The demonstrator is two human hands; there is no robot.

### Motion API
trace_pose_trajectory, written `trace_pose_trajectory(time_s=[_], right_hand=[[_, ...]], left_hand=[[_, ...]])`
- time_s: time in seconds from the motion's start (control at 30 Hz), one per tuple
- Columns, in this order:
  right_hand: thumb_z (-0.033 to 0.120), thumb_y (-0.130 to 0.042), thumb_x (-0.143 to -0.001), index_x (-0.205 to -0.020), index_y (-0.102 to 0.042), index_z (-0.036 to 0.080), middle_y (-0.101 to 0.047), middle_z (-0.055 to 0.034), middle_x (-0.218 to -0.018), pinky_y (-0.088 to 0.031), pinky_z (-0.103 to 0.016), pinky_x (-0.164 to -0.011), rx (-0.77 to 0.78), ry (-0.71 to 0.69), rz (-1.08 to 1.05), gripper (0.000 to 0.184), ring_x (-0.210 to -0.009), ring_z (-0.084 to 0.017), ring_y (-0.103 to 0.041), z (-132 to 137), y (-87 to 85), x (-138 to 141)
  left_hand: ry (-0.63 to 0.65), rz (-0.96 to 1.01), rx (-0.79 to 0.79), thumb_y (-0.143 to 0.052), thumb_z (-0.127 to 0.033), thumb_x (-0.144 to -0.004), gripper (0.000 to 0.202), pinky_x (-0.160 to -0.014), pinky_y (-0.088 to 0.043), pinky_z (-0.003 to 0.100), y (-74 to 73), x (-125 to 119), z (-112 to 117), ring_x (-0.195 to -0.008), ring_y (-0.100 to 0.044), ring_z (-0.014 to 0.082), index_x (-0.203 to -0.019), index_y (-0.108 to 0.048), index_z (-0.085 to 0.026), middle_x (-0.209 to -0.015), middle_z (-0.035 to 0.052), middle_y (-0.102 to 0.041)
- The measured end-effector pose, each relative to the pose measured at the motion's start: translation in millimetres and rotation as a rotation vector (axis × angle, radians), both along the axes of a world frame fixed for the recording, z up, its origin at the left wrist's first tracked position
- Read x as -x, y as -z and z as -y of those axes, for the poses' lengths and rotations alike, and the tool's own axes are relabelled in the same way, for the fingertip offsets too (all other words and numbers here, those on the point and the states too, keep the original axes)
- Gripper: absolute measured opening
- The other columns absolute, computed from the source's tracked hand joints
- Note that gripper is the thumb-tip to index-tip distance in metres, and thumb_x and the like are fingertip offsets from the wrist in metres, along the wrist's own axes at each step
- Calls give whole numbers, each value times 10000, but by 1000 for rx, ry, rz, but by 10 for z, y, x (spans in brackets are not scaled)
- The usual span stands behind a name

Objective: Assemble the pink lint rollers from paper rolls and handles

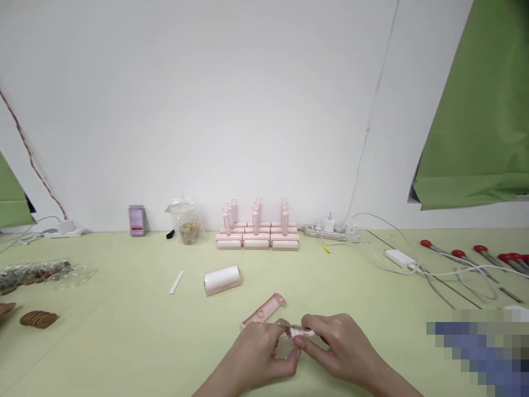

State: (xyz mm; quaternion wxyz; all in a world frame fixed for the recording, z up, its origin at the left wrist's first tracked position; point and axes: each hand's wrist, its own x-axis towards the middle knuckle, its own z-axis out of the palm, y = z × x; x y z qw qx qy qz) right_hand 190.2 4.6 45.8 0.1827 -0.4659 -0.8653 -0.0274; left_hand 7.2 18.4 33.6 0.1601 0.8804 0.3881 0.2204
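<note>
Near the front edge of the view, my left hand (262, 350) and my right hand (341, 344) meet with curled fingers. Between them shows a small pale pink piece (298, 332) with a slim grey, metal-looking strip along its top. My right thumb and fingers pinch this piece. The fingers of my left hand are closed beside it, and what they hold is mostly hidden. Just beyond my left hand lies a pink curved lint roller cover (266, 310) with a round hole. A white sticky roll (222, 280) lies on its side farther back.
Several pink lint rollers (257, 237) stand in rows by the wall. Left of them are a bag-wrapped cup (187, 223), a phone (137, 220) and a white strip (176, 282). Rightward lie a power strip (333, 234), cables, a white adapter (400, 258) and red-ended tools (458, 254).
</note>
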Motion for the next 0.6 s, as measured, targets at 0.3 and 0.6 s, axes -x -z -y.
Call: trace_pose_trajectory(time_s=[0.3,0.6], right_hand=[[402,-274,-868,-678,-528,221,-602,5,-517,-217,-236,-466,106,95,120,366,-460,-140,-533,-137,-165,-243],[386,-336,-795,-1073,-445,247,-617,-22,-615,-278,-255,-500,475,307,41,330,-597,-220,-546,-197,-51,-508]], left_hand=[[48,-314,-106,-500,-383,-678,240,-478,-299,227,-45,105,-66,-545,-561,178,-859,-540,-231,-640,-9,-621],[-159,259,194,-356,-340,-816,182,-490,-304,195,-160,173,-173,-540,-444,109,-948,-403,-223,-597,-55,-427]])
